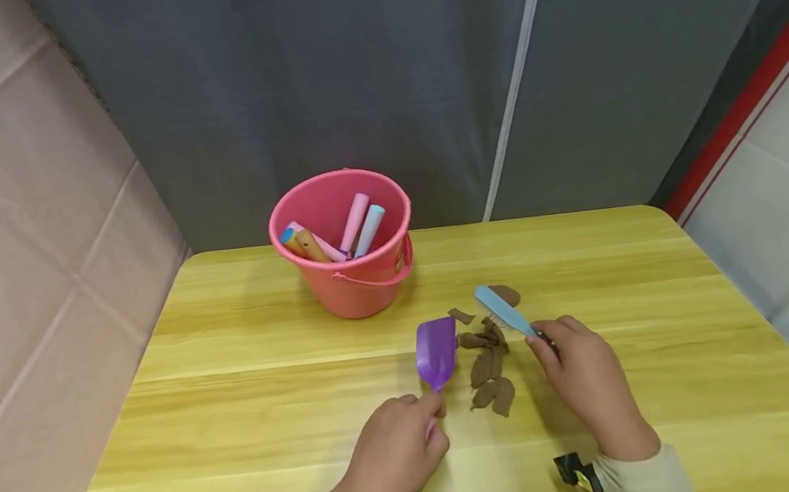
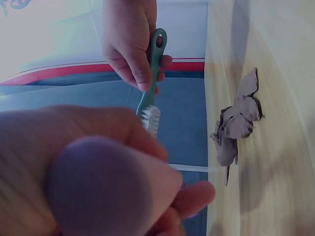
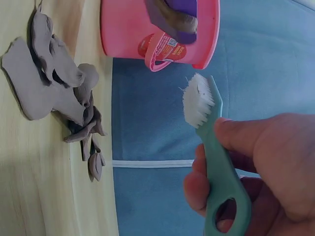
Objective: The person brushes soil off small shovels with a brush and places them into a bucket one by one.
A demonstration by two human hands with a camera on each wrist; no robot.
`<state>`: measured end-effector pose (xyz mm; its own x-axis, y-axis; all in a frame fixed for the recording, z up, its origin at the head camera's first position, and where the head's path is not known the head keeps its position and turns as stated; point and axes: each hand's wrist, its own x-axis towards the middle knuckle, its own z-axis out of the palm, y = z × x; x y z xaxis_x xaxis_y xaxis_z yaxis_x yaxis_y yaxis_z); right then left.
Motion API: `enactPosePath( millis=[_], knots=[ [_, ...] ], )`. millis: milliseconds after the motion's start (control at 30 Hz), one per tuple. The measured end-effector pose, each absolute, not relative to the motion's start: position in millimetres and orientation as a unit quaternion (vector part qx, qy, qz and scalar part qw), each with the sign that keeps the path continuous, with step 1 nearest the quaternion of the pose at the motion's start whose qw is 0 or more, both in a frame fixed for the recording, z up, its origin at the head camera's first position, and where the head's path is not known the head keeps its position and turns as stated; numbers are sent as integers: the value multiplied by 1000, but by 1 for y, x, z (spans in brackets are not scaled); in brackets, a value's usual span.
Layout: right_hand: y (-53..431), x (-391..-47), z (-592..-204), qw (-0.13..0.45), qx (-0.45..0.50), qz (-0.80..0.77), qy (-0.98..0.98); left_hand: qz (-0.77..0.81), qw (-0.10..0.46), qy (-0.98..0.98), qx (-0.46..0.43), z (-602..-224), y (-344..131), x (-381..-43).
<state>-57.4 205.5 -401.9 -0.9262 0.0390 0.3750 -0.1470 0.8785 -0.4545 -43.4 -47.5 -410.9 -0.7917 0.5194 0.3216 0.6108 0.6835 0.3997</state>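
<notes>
My left hand (image 1: 396, 453) grips the handle of a small purple toy shovel (image 1: 436, 351), its blade raised over the table left of several brown leaf-shaped pieces (image 1: 483, 368). The butt of the pinkish handle (image 2: 101, 189) fills the front of the left wrist view. My right hand (image 1: 585, 375) holds a light blue-green brush (image 3: 219, 169) by its handle, thumb on one side and fingers on the other. White bristles (image 3: 198, 101) show on its head, above the brown pieces. These lie in a loose, overlapping heap between the two hands. In the right wrist view the shovel is partly cut off.
A pink bucket (image 1: 356, 295) stands at the back of the wooden table (image 1: 239, 436), with several pink, light blue and orange-brown handles (image 1: 355, 222) sticking up inside. Behind the table hangs a dark grey curtain (image 1: 302, 74). Pale walls (image 1: 21, 231) flank both sides.
</notes>
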Motion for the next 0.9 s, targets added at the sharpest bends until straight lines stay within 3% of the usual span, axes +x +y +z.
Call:
enactPosePath(
  millis=[200, 367, 633, 900],
  knots=[
    [204, -58, -403, 190, 30, 253, -948, -304, 34, -907, -290, -411, -45, -43],
    [201, -57, -403, 194, 41, 256, -946, -328, 30, -898, -292, -414, -43, -42],
    [188, -55, -402, 214, 117, 254, -936, -306, 65, -895, -318, -416, -38, -40],
    [181, -56, -404, 151, 122, 234, -953, -272, 116, -875, -383, -419, -35, -39]
  ],
)
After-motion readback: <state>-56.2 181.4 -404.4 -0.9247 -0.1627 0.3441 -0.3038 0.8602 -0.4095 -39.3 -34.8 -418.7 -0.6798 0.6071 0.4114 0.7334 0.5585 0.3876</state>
